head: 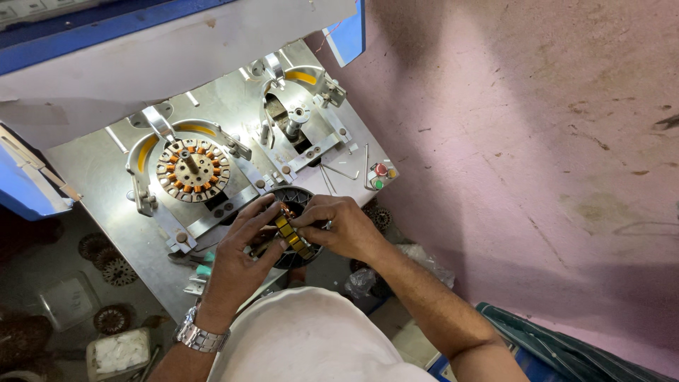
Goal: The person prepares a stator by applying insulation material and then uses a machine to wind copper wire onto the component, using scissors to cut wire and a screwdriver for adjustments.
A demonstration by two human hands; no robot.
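Note:
Both my hands hold a round stator point(293, 237) with copper windings and yellow insulation, tilted on its edge at the front of a metal winding machine table point(99, 177). My left hand point(240, 251), with a metal watch on the wrist, cups it from the left. My right hand point(339, 226) pinches its upper right rim. A second stator point(192, 170) with orange-brown coils sits on the left fixture's spindle. The right fixture point(297, 124) holds only a bare spindle.
A small box with red and green buttons point(380, 177) sits at the table's right corner, beside thin metal rods point(339, 171). Several dark stator cores point(106, 258) lie on the floor at left. A pink wall point(530, 141) stands close on the right.

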